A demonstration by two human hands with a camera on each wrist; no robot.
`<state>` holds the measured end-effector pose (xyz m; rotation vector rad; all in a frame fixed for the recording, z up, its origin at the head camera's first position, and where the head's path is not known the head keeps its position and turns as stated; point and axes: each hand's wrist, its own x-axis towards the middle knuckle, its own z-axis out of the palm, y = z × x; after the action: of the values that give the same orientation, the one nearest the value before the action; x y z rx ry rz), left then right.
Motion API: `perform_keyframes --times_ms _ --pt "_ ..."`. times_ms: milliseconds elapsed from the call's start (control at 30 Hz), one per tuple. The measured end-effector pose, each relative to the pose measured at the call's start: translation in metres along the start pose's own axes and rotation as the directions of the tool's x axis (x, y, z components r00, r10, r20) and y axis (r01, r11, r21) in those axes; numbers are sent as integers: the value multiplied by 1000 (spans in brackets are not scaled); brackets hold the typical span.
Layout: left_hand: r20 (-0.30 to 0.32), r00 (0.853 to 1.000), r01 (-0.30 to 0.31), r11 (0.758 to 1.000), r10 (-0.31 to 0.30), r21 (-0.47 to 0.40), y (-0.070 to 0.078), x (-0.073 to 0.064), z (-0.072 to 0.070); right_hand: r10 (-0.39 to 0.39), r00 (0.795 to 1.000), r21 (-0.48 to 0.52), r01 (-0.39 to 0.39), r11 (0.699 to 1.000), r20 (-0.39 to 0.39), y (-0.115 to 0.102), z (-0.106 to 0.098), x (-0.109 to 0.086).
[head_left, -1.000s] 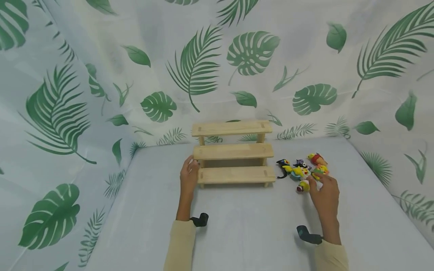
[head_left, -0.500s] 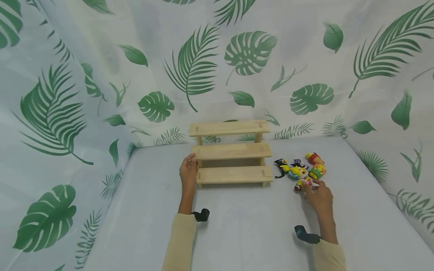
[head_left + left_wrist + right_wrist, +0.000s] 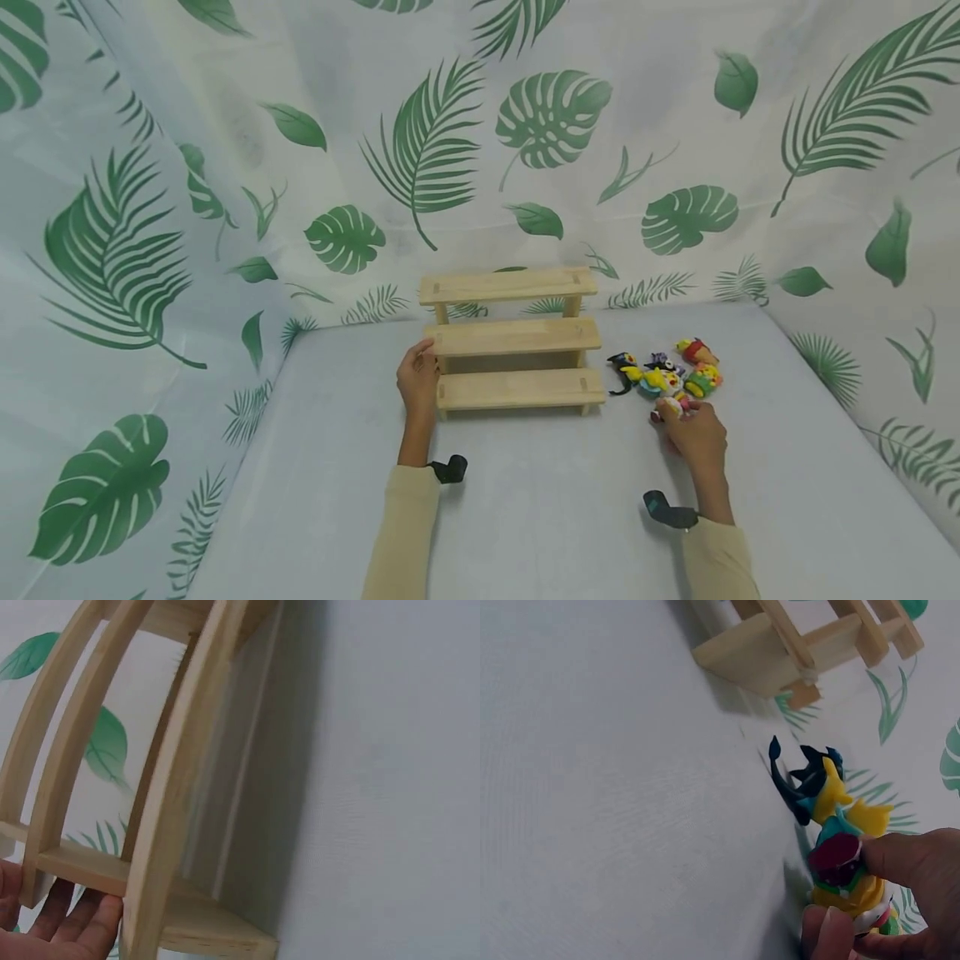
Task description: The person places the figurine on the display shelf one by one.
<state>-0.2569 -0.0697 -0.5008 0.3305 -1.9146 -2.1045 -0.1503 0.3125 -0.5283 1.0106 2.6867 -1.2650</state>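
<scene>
A three-tier wooden display stand (image 3: 517, 335) stands against the back wall in the head view. At its left end my left hand (image 3: 416, 377) grips the middle tier, fingers curled under the board in the left wrist view. To the right of the stand, my right hand (image 3: 702, 437) pinches a small toy figurine (image 3: 859, 894) between thumb and fingers. It has a yellow body and a dark red base that faces the right wrist camera; part of it is hidden by the fingers. Just beyond lie a black figurine (image 3: 802, 784) with a long tail and a yellow figurine (image 3: 870, 817).
Several more colourful figurines lie clustered beyond the right hand, among them a red and tan one (image 3: 697, 350) and a green and yellow one (image 3: 702, 381). A white table (image 3: 525, 517) runs beneath, and a leaf-printed sheet (image 3: 450, 167) hangs behind and at the sides.
My right hand has moved left and toward me from the green and yellow figurine, and now pinches the nearest one. The left hand stays at the stand.
</scene>
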Motion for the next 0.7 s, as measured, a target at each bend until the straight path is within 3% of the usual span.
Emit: perform_keyframes --times_ms 233,467,700 --pt "90 996 3 999 -8 52 -2 2 -4 41 998 49 -43 998 43 5 -1 1" --pt "112 992 -58 996 51 64 -10 0 -7 12 991 164 -34 986 130 21 -2 -1" --pt "99 992 -77 996 71 54 -11 6 -7 30 985 239 -70 968 168 11 -9 -2"
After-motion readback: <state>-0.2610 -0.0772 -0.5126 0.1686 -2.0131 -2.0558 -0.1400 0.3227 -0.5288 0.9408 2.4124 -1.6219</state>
